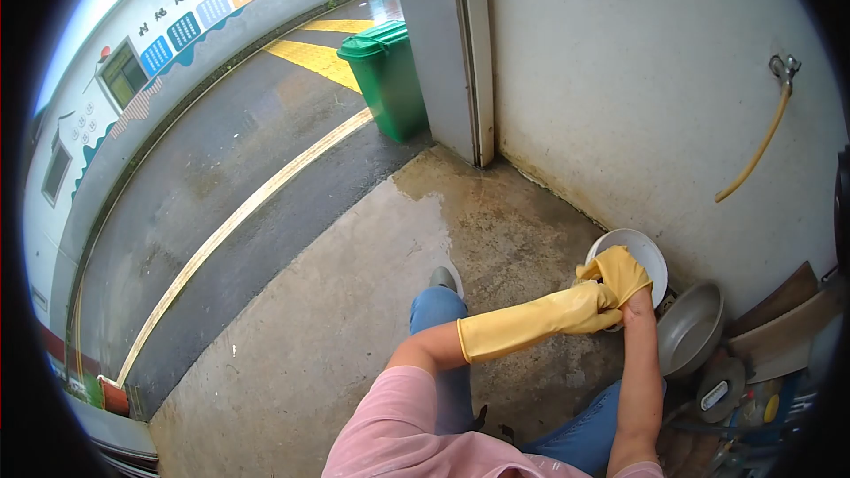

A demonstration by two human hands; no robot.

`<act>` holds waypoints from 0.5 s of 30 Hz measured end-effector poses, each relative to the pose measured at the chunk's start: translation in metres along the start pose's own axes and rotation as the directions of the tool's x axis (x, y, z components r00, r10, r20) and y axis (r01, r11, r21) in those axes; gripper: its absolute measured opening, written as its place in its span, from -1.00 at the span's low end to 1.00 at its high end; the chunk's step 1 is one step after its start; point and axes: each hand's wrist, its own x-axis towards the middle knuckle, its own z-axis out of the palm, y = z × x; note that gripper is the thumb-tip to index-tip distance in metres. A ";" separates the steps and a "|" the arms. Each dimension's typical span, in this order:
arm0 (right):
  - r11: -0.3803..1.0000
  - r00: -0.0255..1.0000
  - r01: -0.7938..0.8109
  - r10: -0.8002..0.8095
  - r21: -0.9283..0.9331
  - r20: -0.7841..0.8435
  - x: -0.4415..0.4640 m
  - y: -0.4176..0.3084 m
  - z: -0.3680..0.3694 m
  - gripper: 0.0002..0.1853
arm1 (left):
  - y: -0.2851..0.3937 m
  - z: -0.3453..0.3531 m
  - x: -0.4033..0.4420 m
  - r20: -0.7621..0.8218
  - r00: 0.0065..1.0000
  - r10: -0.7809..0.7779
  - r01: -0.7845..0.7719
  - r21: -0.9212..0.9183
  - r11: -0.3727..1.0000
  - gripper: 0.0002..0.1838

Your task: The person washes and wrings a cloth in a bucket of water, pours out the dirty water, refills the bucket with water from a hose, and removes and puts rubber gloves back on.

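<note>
A long yellow rubber glove covers my left hand and most of the forearm. My left fingers are closed at my right wrist, on the cuff of the other yellow rubber glove. That second glove is bunched around my right hand, leaving the right forearm bare. How my right fingers lie inside it is hidden. Just beyond both hands stands a round white container, partly covered by them. A grey round pan or basin leans tilted to the right of my right forearm.
A wall tap with a yellowish hose hangs on the right wall. Boards and assorted items crowd the lower right. A green wheeled bin stands outside by the door post. The concrete floor is partly wet.
</note>
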 end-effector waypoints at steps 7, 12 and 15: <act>-0.371 0.985 0.148 -0.024 -0.917 0.168 0.012 0.007 0.003 -0.68 | -0.038 0.041 -0.011 -0.031 0.994 0.105 -0.096 0.209 0.973 -0.82; 0.882 0.993 0.032 0.027 -0.470 0.117 0.001 0.043 -0.015 -0.59 | -0.023 0.030 -0.012 -0.033 0.988 0.150 -0.140 0.211 0.967 -0.83; 0.982 0.992 -0.081 0.096 -0.170 0.086 0.003 0.062 -0.020 -0.53 | -0.021 0.031 -0.012 -0.027 0.983 0.180 -0.166 0.266 0.950 -0.83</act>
